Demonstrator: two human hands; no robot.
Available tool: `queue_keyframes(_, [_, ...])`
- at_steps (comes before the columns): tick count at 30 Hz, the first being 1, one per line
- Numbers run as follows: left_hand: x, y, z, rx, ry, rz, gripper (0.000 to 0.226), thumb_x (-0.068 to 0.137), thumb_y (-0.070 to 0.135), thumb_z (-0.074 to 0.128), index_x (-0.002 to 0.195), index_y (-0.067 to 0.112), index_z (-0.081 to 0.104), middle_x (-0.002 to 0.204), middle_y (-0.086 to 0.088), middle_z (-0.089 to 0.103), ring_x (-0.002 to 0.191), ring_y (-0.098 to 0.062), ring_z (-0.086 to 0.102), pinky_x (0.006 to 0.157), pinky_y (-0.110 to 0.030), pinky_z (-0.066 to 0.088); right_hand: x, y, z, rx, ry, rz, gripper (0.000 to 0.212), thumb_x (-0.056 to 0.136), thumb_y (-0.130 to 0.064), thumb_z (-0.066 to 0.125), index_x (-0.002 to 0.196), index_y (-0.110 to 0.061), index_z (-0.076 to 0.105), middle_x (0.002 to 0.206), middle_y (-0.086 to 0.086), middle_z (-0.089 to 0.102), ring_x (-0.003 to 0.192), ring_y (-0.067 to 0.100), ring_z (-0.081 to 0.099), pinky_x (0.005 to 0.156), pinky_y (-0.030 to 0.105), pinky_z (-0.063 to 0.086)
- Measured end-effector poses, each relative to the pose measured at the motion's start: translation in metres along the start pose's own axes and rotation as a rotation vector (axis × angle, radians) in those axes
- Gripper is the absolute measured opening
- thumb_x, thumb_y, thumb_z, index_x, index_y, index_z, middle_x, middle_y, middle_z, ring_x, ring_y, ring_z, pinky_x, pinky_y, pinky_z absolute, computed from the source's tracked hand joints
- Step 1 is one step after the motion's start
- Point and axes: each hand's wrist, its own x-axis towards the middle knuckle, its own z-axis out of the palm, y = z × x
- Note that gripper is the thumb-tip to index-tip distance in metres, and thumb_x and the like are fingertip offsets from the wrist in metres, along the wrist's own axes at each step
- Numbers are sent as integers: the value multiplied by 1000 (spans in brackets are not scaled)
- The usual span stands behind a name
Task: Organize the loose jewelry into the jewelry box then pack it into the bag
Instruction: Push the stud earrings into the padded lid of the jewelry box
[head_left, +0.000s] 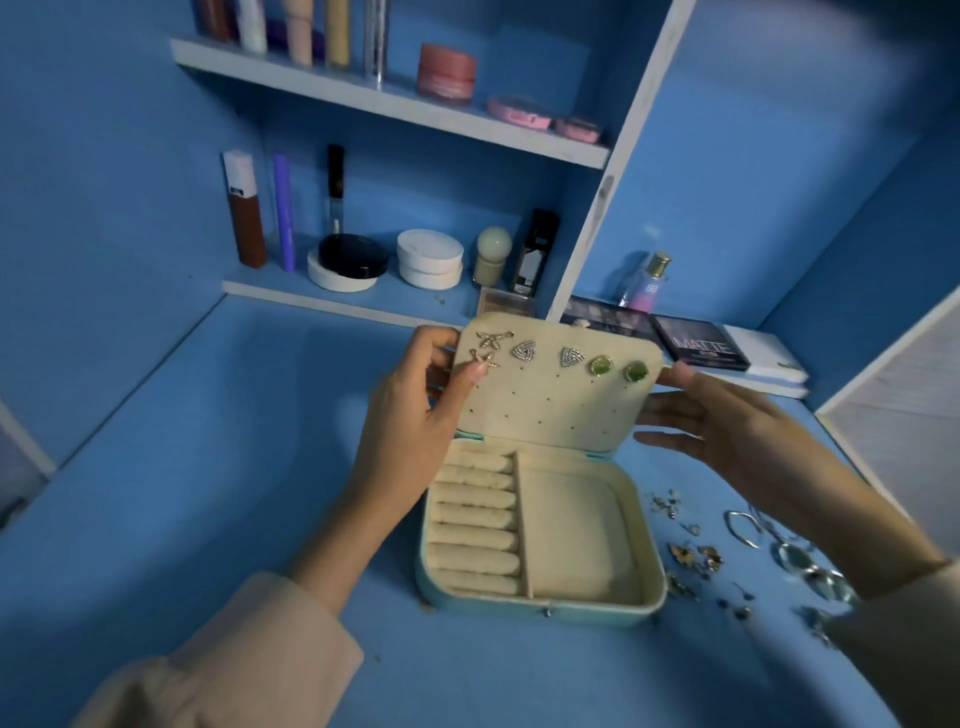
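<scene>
An open teal jewelry box (540, 608) with a cream lining lies on the blue desk. Its raised lid (550, 405) carries several earrings: a flower pair, two triangle studs (523, 352) and two green studs (635, 371). My left hand (426, 410) grips the lid's left edge, thumb pressing a flower earring (483, 358) against the lid. My right hand (727, 421) holds the lid's right edge, thumb on the rim and fingers behind. The ring rolls (475, 519) and the tray compartment (574, 535) hold nothing. Loose jewelry (696, 556) lies on the desk to the box's right.
Silver hoops (743, 527) and bangles lie under my right forearm. Eyeshadow palettes (698, 343) sit behind the box. Shelves at the back hold compacts (430, 259), tubes, a perfume bottle (649, 283) and a pink jar (447, 71). No bag is in view.
</scene>
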Motion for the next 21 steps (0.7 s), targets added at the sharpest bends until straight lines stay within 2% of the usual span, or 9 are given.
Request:
queue_keyframes(2, [-1, -3, 2, -19, -2, -10, 19, 89, 32, 61, 101, 19, 53, 86, 11, 66, 74, -1, 60, 63, -10, 42, -8, 3, -1, -87, 13, 20, 75, 54, -63, 77, 113, -18, 66, 104, 11, 71, 98, 24, 67, 84, 31, 55])
queue_keyframes(3, [-2, -5, 3, -35, -14, -12, 23, 88, 37, 60, 103, 22, 52, 87, 12, 67, 75, 0, 61, 64, -11, 43, -13, 4, -3, -136, 43, 29, 66, 63, -55, 75, 116, -18, 63, 102, 10, 71, 95, 23, 67, 82, 31, 56])
queue_keyframes(5, [-3, -7, 3, -46, -44, -19, 29, 85, 43, 56, 108, 27, 48, 90, 11, 68, 78, -2, 63, 66, -16, 47, -19, 5, -5, -261, 106, 31, 32, 83, -27, 65, 113, -16, 62, 96, 10, 71, 90, 24, 67, 78, 30, 57])
queue_keyframes(7, [-4, -10, 2, -14, -67, -30, 33, 83, 39, 58, 112, 29, 45, 92, 8, 68, 81, -5, 64, 72, -24, 51, -25, 9, -11, -446, 113, 1, 15, 89, -12, 59, 102, -17, 65, 88, 10, 69, 83, 22, 65, 70, 26, 53])
queue_keyframes(10, [-5, -12, 3, 34, -53, -31, 39, 82, 29, 57, 118, 26, 44, 92, 0, 68, 83, -15, 63, 77, -40, 52, -34, 13, -21, -775, 52, -75, 13, 85, -12, 65, 82, -24, 67, 76, -1, 68, 71, 11, 61, 61, 16, 46])
queue_keyframes(13, [-5, -11, 4, 45, -54, -23, 39, 81, 28, 56, 117, 30, 40, 89, -3, 67, 82, -20, 63, 77, -45, 51, -43, 14, -25, -969, -84, -66, 15, 85, -13, 66, 79, -27, 66, 75, -6, 68, 69, 3, 59, 62, 12, 44])
queue_keyframes(17, [-4, -11, 4, 55, -44, -18, 39, 80, 27, 57, 114, 33, 39, 81, 4, 64, 77, -20, 62, 75, -43, 51, -52, 15, -27, -1103, -188, -97, 14, 83, -11, 65, 83, -24, 69, 74, -13, 66, 70, 2, 58, 62, 7, 39])
queue_keyframes(19, [-4, -11, 4, 62, -43, -5, 39, 80, 26, 57, 114, 31, 39, 80, 8, 63, 75, -19, 61, 74, -40, 52, -54, 16, -27, -1143, -199, -98, 14, 82, -9, 64, 84, -22, 70, 72, -14, 65, 71, 1, 57, 63, 5, 37])
queue_keyframes(21, [-4, -11, 4, 58, -48, -6, 39, 81, 24, 59, 114, 32, 39, 82, 6, 64, 77, -21, 62, 74, -41, 51, -55, 17, -27, -1182, -189, -95, 13, 82, -11, 64, 84, -22, 70, 73, -12, 64, 76, 3, 56, 64, 6, 37])
